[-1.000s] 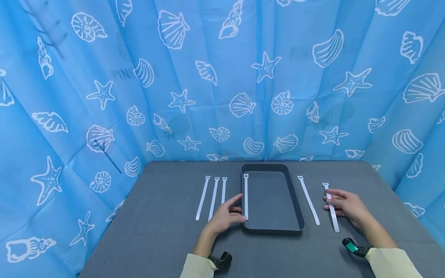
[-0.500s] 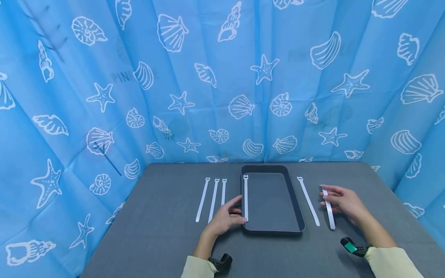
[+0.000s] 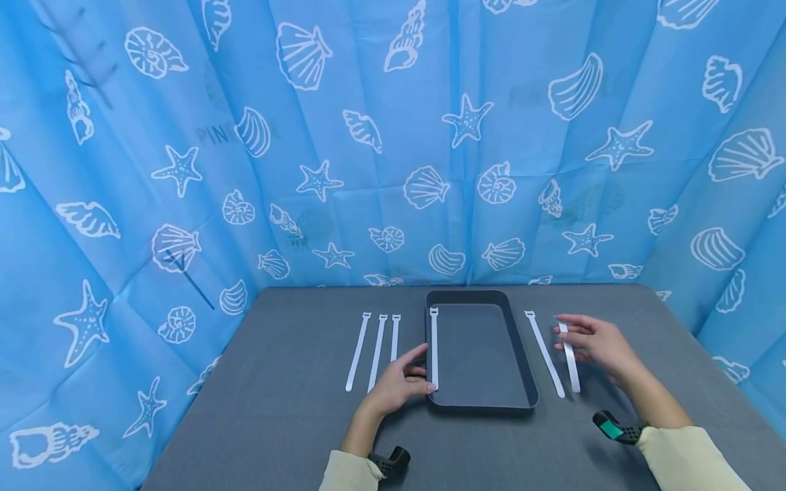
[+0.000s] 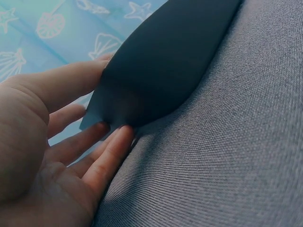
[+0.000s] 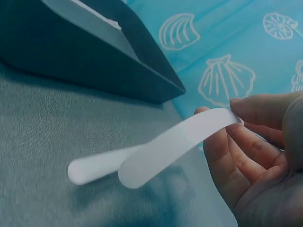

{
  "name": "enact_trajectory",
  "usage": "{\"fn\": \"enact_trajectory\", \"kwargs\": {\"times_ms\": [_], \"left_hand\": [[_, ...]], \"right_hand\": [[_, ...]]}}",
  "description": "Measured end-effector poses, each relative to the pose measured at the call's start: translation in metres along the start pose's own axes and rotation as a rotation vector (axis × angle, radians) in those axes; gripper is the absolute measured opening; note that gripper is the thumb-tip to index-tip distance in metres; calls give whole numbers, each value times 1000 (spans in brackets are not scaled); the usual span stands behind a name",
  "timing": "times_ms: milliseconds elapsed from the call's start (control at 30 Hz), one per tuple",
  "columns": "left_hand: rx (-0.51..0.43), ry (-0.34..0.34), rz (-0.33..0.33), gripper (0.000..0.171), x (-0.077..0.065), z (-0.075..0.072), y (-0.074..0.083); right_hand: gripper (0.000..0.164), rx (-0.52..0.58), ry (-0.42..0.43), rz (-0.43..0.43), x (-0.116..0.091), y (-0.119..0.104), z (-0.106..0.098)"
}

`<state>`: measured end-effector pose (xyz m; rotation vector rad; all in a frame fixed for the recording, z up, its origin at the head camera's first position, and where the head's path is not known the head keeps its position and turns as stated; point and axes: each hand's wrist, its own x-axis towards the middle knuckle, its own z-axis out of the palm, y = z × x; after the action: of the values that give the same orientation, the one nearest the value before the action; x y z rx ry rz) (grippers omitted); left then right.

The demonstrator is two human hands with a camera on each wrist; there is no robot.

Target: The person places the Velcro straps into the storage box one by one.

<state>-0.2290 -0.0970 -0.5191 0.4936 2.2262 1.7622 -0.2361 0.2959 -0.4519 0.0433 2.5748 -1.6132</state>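
My left hand (image 3: 396, 387) holds the left wall of a shallow dark grey tray (image 3: 526, 368), thumb over the rim and fingertips against the outside. Along the tray's left side lies a white strap (image 3: 434, 348) with a slotted head. My right hand (image 3: 598, 346) pinches another white strap (image 3: 571, 365) near its head, between thumb and fingers, lifted off the table. In the right wrist view this held strap (image 5: 165, 146) arches downward, its rounded end free. Just left of it, a flat white strap (image 3: 545, 354) rests beside the tray.
Left of the tray, several white straps (image 3: 358, 351) lie side by side on the grey cloth-covered table (image 3: 295, 409), one partly behind my left hand. A blue curtain (image 3: 393, 136) with white shell prints hangs behind the table's far edge.
My right hand has lifted the strap off the table and carried it left, towards the strap beside the tray. My left hand has stayed at the tray.
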Motion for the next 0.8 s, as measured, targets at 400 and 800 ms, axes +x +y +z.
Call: {"fn": "enact_trajectory", "kwargs": {"times_ms": [400,800], "left_hand": [[4,4,-14,77,1,0,2],[1,6,-15,77,1,1,1]], "right_hand": [[48,3,23,-55,5,-23,9],[43,21,-14,-119,10,-41,24]]}}
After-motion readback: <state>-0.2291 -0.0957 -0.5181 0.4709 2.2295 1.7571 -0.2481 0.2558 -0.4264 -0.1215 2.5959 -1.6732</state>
